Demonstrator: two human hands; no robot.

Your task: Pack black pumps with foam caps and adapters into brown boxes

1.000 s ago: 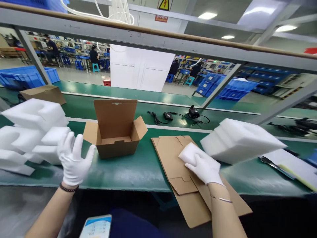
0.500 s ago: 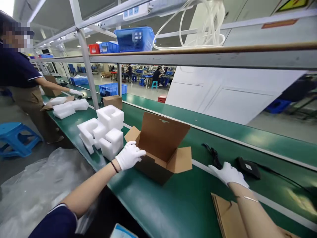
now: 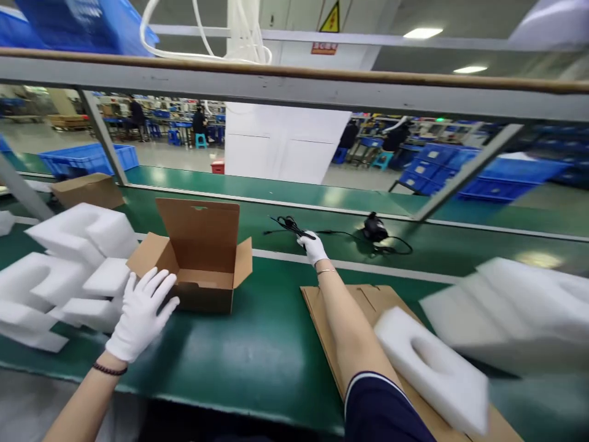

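My left hand [image 3: 142, 313], in a white glove, is spread open with nothing in it, in front of the left flap of an open cardboard box [image 3: 205, 298]. The box stands on the green bench with its lid up, and its visible floor is bare brown card. Farther right, my gloved right hand [image 3: 313, 247] is closed on a bundled black cable [image 3: 289, 224] near the bench's white line. White foam blocks [image 3: 99, 230] with rounded cut-outs are piled left of my left hand. Flattened cardboard [image 3: 322, 319] lies under my right forearm.
A cut-out foam piece [image 3: 435, 368] rests on the flattened cardboard, with more foam blocks [image 3: 506, 307] at the right. A black device with a coiled lead [image 3: 375, 228] sits beyond. Metal posts [image 3: 469, 172] hold up a shelf [image 3: 294, 86] over the bench.
The view has swung right. My left hand has come away from the box's edge and spread its fingers. My right hand has reached forward and closed on the black cable.
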